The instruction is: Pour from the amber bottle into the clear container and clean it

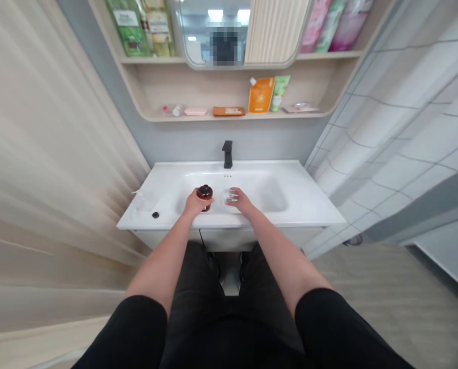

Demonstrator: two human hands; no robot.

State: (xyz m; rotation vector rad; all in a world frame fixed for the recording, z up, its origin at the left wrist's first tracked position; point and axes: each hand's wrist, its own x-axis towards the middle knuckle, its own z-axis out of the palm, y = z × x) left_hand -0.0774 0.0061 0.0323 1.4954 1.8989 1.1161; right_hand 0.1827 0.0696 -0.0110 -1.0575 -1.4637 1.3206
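Note:
Over the white sink basin point(268, 190), my left hand point(193, 204) is wrapped around a dark brown bottle point(205, 192) with a rounded, glossy top. The bottle looks upright. A short way to its right, my right hand point(242, 201) has its fingers closed on a small clear cup point(230, 196). The cup is see-through and its outline is faint. Bottle and cup are apart from each other. A small black cap point(155, 215) lies on the counter to the left of my left hand.
Behind the basin stands a black faucet point(228, 155). A clear pump bottle point(146, 200) is on the counter's left side. Above, a wall shelf point(198, 119) carries an orange pouch point(261, 95), a green tube point(279, 93) and several bottles around a mirror point(198, 36). Curtains point(60, 154) hang at left.

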